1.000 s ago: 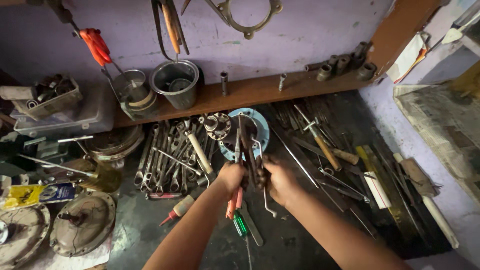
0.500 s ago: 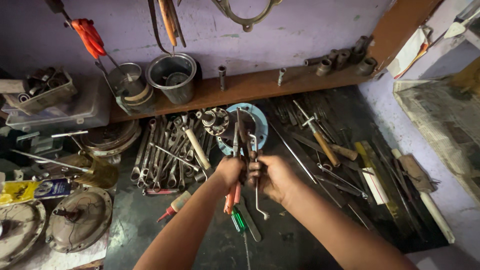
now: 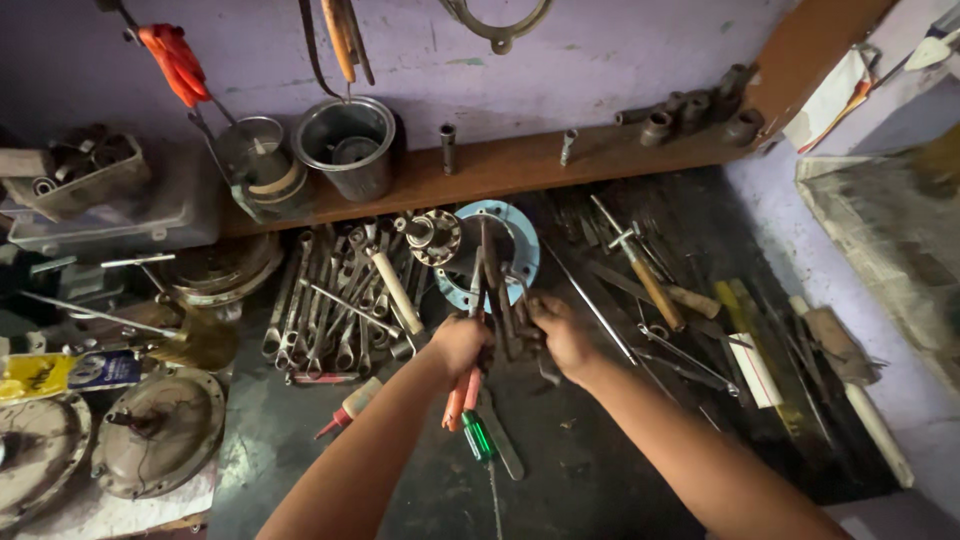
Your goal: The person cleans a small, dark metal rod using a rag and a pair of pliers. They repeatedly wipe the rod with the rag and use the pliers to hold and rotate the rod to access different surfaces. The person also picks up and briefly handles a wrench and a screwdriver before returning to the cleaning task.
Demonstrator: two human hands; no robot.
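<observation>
Wrenches (image 3: 325, 300) lay in a row at the left of the bench (image 3: 600, 440), their handles running toward and away from me, well apart from my hands

My left hand (image 3: 462, 345) was clenched round the near ends of a bundle of long dark tools (image 3: 497, 300); an orange handle (image 3: 463, 392) stuck out below that fist, toward me. Just beside and below it lay a green-handled screwdriver (image 3: 478, 436), loose on the bench

The bundle's long axis ran away from me, near upright in the view, tips fanned over the pale blue ring (image 3: 510, 250) behind. Bundle lay between the two hands, touching both

My right hand (image 3: 562, 335) was closed on the same bundle from the right side, level with the left and equally near. Exactly which pieces each hand gripped: could not tell

A wooden-handled hammer (image 3: 645, 280) lay further right, slanted, untouched
</observation>
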